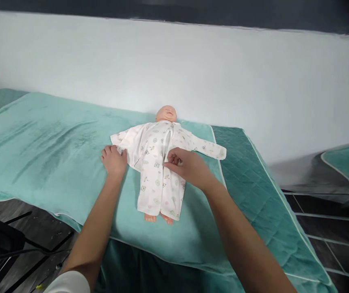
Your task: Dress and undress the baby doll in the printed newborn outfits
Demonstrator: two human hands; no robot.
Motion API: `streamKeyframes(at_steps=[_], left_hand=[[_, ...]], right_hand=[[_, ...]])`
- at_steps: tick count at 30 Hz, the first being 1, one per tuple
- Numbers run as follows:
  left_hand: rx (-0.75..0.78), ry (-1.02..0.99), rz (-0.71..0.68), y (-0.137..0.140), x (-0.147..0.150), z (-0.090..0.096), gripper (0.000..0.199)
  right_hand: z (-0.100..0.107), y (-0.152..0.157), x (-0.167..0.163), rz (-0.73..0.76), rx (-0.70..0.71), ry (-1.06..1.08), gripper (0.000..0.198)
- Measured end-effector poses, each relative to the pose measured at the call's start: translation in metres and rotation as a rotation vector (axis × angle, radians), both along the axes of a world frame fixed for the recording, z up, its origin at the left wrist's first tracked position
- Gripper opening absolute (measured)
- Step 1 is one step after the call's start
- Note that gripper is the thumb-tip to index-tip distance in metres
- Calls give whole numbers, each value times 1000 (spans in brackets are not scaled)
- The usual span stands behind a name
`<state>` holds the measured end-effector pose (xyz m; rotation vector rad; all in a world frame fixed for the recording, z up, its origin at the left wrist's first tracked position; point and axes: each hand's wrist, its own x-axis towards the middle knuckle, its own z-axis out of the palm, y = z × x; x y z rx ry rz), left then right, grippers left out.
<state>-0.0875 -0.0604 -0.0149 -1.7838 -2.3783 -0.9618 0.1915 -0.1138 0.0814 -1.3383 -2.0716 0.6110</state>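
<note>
A baby doll lies on its back, head toward the wall, dressed in a white patterned baby gown. Its bare feet stick out below the hem. One sleeve stretches out flat to the right; the left side of the gown spreads wide. My left hand rests on the green blanket beside that left side, fingers apart and bent a little. Over the middle of the gown, my right hand has thumb and fingers curled in a pinch at the front edge. The doll's arms are hidden under the cloth.
The green blanket covers a bed set against a white wall. A darker quilted cover shows at the right. Below left stands a black bag or seat with thin metal legs. Metal rails lie beyond the bed's right edge.
</note>
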Motion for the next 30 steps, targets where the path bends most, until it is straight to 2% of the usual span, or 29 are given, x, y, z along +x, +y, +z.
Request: streamKeyframes(at_steps=[2,4,7,10,12,14,16,19,21,25,28,30], left_hand=[[-2,-13,10,0,-1,0,36],[-6,-39,2,1,-2,-1,25],[-10,-220,-79,5,-3,3,17],[60,-555,-231,5,7,20,19],[190,-653,-335,0,25,39,20],[302,-585,-452,-9,48,58,19],[263,-421,-665,-20,72,70,17],[144,-128,-989,-35,95,69,11],[160,-71,-1060,-44,99,62,9],[263,-357,-1000,-54,88,55,8],[268,-502,-800,-42,77,59,17],[226,-508,-637,-20,72,62,20]], right_hand=[[-2,-2,3,-33,-3,97,22],[-11,0,12,-128,68,179,26],[-26,2,20,-187,221,92,24],[-39,-2,16,-145,352,-64,30],[-47,-6,12,-138,410,-104,36],[-55,-9,9,-143,441,-98,39],[-62,-11,8,-162,472,-87,37],[-68,-11,7,-182,524,-107,21],[-69,-12,7,-164,546,-90,13],[-63,-18,4,-98,540,71,15],[-52,-24,4,44,454,59,10],[-41,-22,7,57,366,107,15]])
